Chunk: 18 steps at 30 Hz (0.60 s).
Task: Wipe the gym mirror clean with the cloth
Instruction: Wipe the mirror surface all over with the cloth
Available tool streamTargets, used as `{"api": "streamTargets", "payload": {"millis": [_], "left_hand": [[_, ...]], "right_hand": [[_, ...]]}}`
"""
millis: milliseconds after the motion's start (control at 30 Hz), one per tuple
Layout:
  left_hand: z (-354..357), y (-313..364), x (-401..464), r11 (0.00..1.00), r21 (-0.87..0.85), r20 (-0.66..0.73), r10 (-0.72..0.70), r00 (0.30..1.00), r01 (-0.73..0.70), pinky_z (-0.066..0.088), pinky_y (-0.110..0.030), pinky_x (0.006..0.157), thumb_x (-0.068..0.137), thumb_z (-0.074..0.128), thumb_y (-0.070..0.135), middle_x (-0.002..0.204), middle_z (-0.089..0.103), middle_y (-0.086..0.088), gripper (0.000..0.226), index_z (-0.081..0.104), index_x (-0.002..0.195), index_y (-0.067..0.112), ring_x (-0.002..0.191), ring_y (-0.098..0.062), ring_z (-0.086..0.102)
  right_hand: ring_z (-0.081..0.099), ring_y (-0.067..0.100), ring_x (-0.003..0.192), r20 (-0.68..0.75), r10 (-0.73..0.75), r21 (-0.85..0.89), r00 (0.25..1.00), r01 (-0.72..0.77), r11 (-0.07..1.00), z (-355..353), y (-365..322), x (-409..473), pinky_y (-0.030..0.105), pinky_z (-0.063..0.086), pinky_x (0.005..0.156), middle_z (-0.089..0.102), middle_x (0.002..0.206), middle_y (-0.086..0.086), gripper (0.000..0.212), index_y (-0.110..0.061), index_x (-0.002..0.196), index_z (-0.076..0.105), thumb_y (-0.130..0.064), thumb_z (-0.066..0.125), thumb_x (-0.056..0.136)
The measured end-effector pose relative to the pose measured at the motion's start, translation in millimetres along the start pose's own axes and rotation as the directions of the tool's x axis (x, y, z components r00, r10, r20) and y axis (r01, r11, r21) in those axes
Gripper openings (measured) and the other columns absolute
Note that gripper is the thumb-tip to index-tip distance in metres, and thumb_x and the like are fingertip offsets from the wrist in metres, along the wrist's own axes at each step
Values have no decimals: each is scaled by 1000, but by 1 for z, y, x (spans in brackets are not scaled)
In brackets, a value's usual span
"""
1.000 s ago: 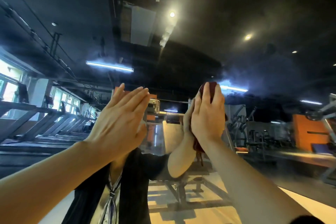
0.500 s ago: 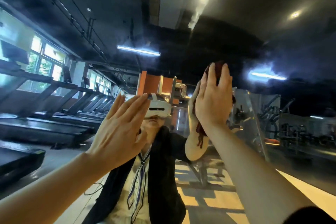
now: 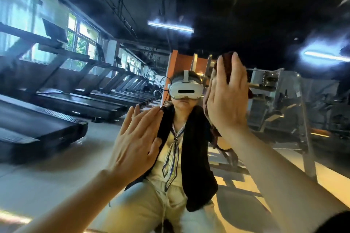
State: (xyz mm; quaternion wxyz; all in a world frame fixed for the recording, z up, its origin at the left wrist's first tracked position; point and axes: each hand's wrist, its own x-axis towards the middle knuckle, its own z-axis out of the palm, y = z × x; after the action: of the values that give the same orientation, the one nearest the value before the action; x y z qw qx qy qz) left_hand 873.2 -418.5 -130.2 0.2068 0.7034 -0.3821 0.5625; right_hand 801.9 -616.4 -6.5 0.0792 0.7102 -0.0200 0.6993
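Up at two o'clock, my right hand [image 3: 226,96] presses the dark red cloth [image 3: 228,62] flat on the mirror [image 3: 274,15]. My fingers are straight and a little spread, so this grip is open, not curled. The cloth sits under my palm, between my hand and the glass, and a bit peeks out past my fingertips. My left hand [image 3: 135,142] is at seven o'clock from it, well apart, flat and open too, holding nothing. I cannot tell if it touches the glass. To wipe well, I think I should push evenly with my whole palm and slide slowly, so the cloth stays spread out.
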Motion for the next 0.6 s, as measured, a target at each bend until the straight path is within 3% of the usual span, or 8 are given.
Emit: {"api": "streamTargets", "payload": {"millis": [100, 200, 333, 367, 400, 500, 533, 600], "left_hand": [[6, -3, -24, 997, -15, 21, -70, 997, 70, 10, -51, 125, 90, 61, 27, 154, 43, -7, 64, 44, 149, 8, 143, -30, 40], [10, 1, -64, 983, -63, 42, -170, 985, 172, 16, -55, 122, 88, 64, 22, 154, 43, -11, 65, 44, 148, 5, 142, -37, 40], [5, 8, -119, 979, -93, 105, -169, 980, 179, 13, -49, 124, 77, 69, 8, 157, 38, -12, 84, 32, 153, 9, 145, -30, 34], [3, 8, -127, 980, -86, 127, -170, 977, 181, 11, -47, 125, 72, 76, 3, 156, 38, -12, 92, 32, 152, 8, 144, -27, 34], [0, 7, -133, 979, -74, 147, -179, 973, 191, 9, -45, 125, 66, 82, 0, 156, 38, -12, 97, 34, 151, 6, 143, -25, 34], [-2, 2, -139, 972, -64, 152, -215, 965, 227, 7, -45, 125, 64, 84, -3, 156, 36, -11, 96, 39, 149, 2, 142, -20, 32], [-1, 2, -141, 970, -64, 144, -223, 964, 234, 8, -46, 125, 65, 83, -4, 156, 35, -11, 94, 39, 148, 1, 142, -20, 33], [1, 3, -145, 966, -67, 132, -241, 962, 251, 11, -49, 124, 67, 81, -5, 156, 36, -12, 93, 37, 149, 2, 140, -23, 37]], "right_hand": [[37, 38, 142, 16, -298, 37, 955, 297, 954, 20, -35, -38, 46, 31, 120, 40, 153, 25, 44, -1, 146, 47, -7, 50, 102], [37, 34, 144, 161, -554, 117, 817, 542, 832, 23, -50, -124, 43, 29, 121, 39, 155, 21, 45, -3, 148, 46, -8, 31, 106], [41, 28, 142, 374, -836, 163, 402, 858, 486, 3, -31, -207, 42, 12, 125, 43, 155, 12, 47, -11, 149, 46, -17, 39, 102], [40, 28, 142, 385, -850, 162, 358, 881, 445, 3, -27, -205, 43, 12, 125, 43, 155, 12, 47, -10, 149, 45, -16, 40, 102], [39, 30, 143, 360, -836, 143, 414, 861, 488, 5, -25, -195, 43, 16, 125, 43, 154, 14, 46, -9, 148, 45, -12, 38, 103], [42, 35, 141, 197, -471, 90, 860, 462, 882, 15, -47, -150, 45, 31, 120, 46, 150, 21, 42, -4, 144, 50, -1, 45, 102], [43, 35, 141, 162, -363, 97, 918, 351, 931, 18, -58, -147, 46, 32, 120, 46, 149, 23, 41, -4, 143, 51, -2, 46, 102], [40, 35, 142, 173, -466, 77, 868, 460, 885, 23, -75, -169, 45, 27, 122, 43, 152, 22, 41, -4, 146, 47, -9, 39, 106]]}}
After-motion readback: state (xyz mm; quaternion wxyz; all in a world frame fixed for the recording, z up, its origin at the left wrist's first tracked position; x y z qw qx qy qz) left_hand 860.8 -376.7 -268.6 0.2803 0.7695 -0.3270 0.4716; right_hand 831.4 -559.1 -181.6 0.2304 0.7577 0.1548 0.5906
